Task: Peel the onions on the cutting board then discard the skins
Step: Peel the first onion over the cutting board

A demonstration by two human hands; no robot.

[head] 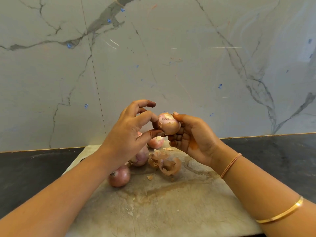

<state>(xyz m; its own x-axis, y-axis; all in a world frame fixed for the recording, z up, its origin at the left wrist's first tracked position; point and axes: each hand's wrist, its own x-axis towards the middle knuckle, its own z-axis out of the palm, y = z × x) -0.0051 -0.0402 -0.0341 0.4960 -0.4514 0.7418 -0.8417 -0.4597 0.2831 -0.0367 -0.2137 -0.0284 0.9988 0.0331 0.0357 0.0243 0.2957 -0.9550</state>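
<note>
On the worn cutting board point(171, 202) lie three onions: the nearest point(119, 176) unpeeled, the second point(140, 157) and third point(156, 142) farther back. A pile of loose skins point(165, 164) sits beside them. Above the board, the right hand point(191, 139) cups a fourth onion point(169, 124); the left hand point(130, 132) pinches its skin between thumb and forefinger.

A dark worktop point(25, 168) meets a marbled wall point(171, 57) and carries a pale, stained cutting board point(171, 202). Several onions point(119, 176) lie on the board, with loose skins point(168, 164) just beside them.
</note>
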